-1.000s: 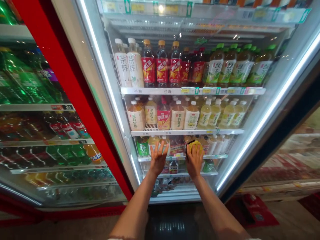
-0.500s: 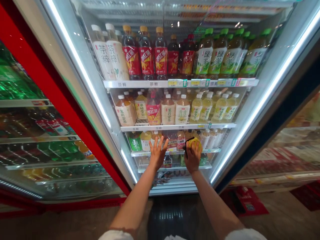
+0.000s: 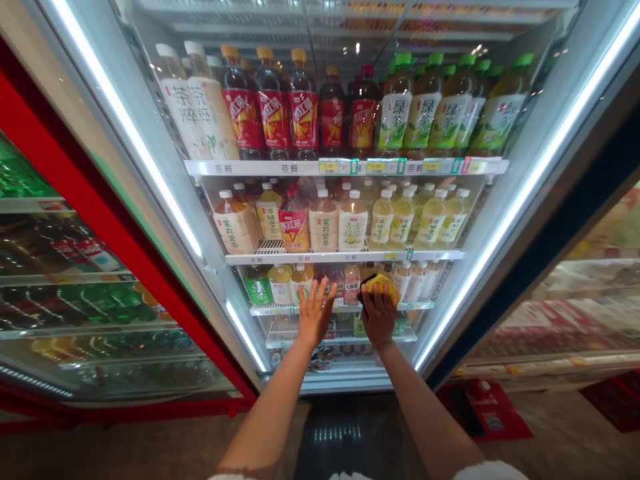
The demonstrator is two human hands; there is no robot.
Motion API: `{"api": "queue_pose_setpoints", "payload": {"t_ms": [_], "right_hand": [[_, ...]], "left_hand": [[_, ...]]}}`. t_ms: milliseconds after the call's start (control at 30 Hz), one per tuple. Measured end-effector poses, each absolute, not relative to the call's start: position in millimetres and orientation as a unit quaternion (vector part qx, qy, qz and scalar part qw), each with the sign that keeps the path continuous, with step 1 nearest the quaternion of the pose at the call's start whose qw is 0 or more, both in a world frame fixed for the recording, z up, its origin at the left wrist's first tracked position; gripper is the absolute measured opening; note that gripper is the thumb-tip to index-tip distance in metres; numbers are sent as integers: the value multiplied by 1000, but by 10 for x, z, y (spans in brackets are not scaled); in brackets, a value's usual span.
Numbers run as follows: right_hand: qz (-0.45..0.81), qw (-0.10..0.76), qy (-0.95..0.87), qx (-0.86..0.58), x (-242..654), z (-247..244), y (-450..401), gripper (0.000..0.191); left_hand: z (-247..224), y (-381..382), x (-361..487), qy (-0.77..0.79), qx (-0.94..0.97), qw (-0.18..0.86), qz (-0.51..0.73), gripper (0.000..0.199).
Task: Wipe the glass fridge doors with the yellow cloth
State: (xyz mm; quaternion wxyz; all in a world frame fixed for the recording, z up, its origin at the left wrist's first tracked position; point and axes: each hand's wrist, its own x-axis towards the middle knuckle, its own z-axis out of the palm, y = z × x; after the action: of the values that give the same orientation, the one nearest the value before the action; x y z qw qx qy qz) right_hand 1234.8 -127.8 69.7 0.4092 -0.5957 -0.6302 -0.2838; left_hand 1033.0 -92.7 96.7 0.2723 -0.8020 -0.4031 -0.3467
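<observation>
My left hand [image 3: 315, 313] is raised with its fingers spread, holding nothing, in front of the third shelf of a lit drinks fridge. My right hand [image 3: 379, 317], to the right of it, presses a crumpled yellow cloth [image 3: 373, 281] with a dark edge, fingers over it. Reflections suggest a glass pane between my hands and the bottles; whether the left hand touches it, I cannot tell. Behind my hands stand a green-labelled bottle [image 3: 258, 287], a pink-labelled bottle [image 3: 352, 285] and several pale bottles, partly hidden.
Higher up, the top shelf [image 3: 280, 169] carries red-labelled tea bottles [image 3: 304, 110] and green-capped ones [image 3: 396, 113]. The second shelf [image 3: 330, 257] holds white-capped bottles. A red-framed fridge [image 3: 125, 247] stands at left, a dark frame post [image 3: 530, 233] at right, and red objects [image 3: 487, 413] low right.
The view has shifted slightly, so the fridge sits further left. My right hand with the cloth has moved a little left; its fingers now lie flatter. My left hand stays spread.
</observation>
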Motion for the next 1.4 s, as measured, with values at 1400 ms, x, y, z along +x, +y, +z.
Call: {"api": "queue_pose_setpoints", "payload": {"t_ms": [1400], "right_hand": [[-323,410,-617,-589,13757,719,-1289,51]], "left_hand": [[1120,-850,11529,-309,-842,295,-329,73]]}}
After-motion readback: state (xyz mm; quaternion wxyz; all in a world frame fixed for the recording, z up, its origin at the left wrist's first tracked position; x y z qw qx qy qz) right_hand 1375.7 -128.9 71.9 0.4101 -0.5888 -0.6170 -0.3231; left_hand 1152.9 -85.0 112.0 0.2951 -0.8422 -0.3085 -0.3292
